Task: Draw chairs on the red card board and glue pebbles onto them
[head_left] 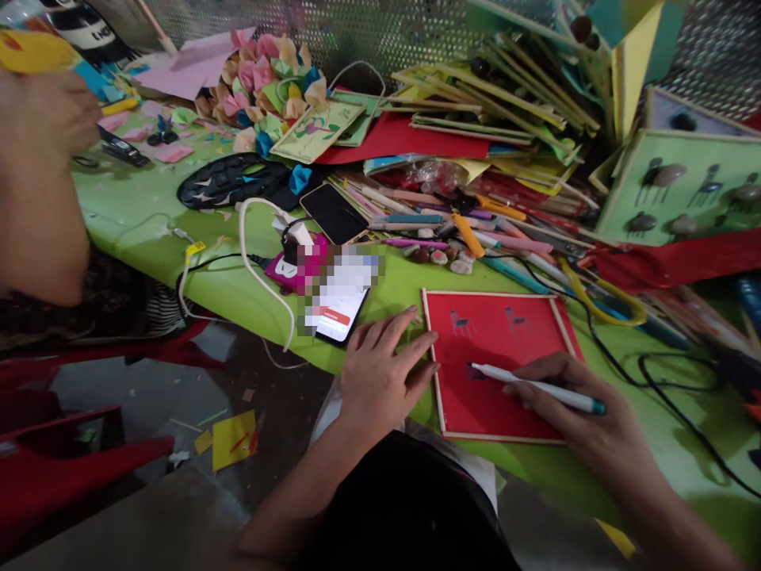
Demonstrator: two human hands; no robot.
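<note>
My right hand [564, 396] is closed around a white marker [535, 385] with a green end. The marker's tip meets a dark mark on a red card [505, 412] edged with thin pale wooden strips. Two small dark chair-like drawings [462, 322] show on its upper part. My left hand [384, 369] lies flat at the card's left edge, fingers stretched out, holding nothing. Just beyond it is a lit phone [342, 313], partly blurred out.
Another person's hand [65, 111] is at the left. A pink power adapter [297, 266] with cables and a dark phone [334, 214] lie behind my left hand. Pens [416, 218], stacked framed cards [493, 95] and paper flowers [261, 79] crowd the back. A black cable [600, 341] runs at right.
</note>
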